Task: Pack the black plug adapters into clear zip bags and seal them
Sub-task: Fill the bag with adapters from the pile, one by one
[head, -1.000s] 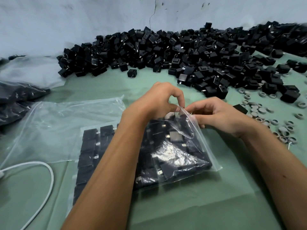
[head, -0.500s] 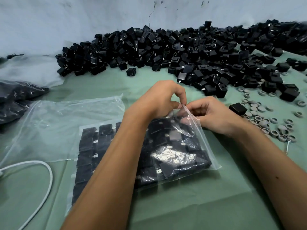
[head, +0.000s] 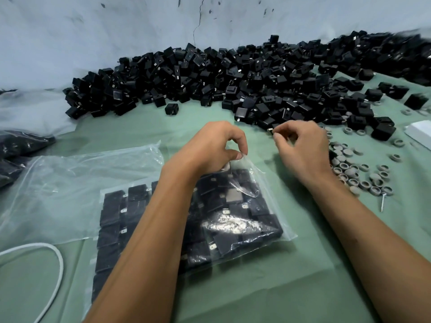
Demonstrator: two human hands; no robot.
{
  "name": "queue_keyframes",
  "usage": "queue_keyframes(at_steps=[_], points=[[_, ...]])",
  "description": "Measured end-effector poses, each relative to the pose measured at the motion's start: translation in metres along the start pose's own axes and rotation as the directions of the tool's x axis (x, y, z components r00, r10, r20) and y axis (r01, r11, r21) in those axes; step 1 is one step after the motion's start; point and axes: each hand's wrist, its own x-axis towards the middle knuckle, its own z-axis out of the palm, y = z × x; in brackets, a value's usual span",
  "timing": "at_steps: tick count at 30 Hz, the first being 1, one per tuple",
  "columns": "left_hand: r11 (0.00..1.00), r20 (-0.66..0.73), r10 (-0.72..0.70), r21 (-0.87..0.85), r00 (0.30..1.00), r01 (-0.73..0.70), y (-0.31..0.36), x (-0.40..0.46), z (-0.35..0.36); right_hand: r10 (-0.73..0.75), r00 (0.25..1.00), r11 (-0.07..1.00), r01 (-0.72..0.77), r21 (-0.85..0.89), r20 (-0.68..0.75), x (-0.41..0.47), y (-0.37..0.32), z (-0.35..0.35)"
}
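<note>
A clear zip bag (head: 245, 220) filled with black plug adapters lies on the green cloth in front of me. My left hand (head: 210, 148) pinches the bag's open top edge between thumb and fingers. My right hand (head: 303, 148) is off the bag, at the near edge of the big pile of loose black adapters (head: 233, 73). Its fingers curl round one adapter (head: 271, 131), whose metal prongs stick out to the left of my fingertips. A second flat layer of bagged adapters (head: 112, 217) shows under my left forearm.
An empty clear bag (head: 70, 183) lies at the left, with dark filled bags (head: 18, 148) behind it. A white cable (head: 58, 264) loops at the lower left. Several grey rings (head: 349, 173) and a nail (head: 382, 201) lie at the right, near a white box (head: 419, 131).
My right hand has let go of the bag's top edge and moved up and right to the pile. My left hand stays pinching the bag's edge.
</note>
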Motion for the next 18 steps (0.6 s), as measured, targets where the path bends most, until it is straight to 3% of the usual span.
queue_keyframes(at_steps=[2, 4, 6, 9, 12, 18], points=[[1.0, 0.001, 0.002, 0.005, 1.0, -0.002, 0.001, 0.0, 0.0, -0.034, 0.989, 0.979, 0.004, -0.201, -0.143, 0.003, 0.002, -0.001], [1.0, 0.003, -0.004, -0.005, 1.0, 0.004, 0.001, -0.001, -0.001, -0.03, 0.984, 0.958, -0.021, -0.286, -0.175, 0.004, 0.001, 0.0], [1.0, 0.005, -0.011, -0.016, 1.0, 0.011, -0.001, -0.002, -0.001, 0.044, 0.999, 0.931, -0.053, -0.36, -0.033, 0.004, -0.002, 0.006], [1.0, 0.003, -0.011, -0.019, 1.0, 0.011, -0.002, -0.002, -0.001, 0.131, 0.963, 0.895, -0.012, -0.446, 0.237, 0.004, -0.005, 0.016], [1.0, 0.004, -0.011, -0.022, 1.0, 0.011, -0.002, -0.001, -0.001, 0.104, 0.941, 0.904, 0.045, -0.426, 0.321, 0.003, -0.003, 0.019], [0.999, 0.009, -0.013, -0.04, 1.0, 0.014, -0.005, 0.0, -0.001, 0.027, 0.988, 0.986, -0.002, -0.169, 0.15, 0.003, -0.006, 0.014]])
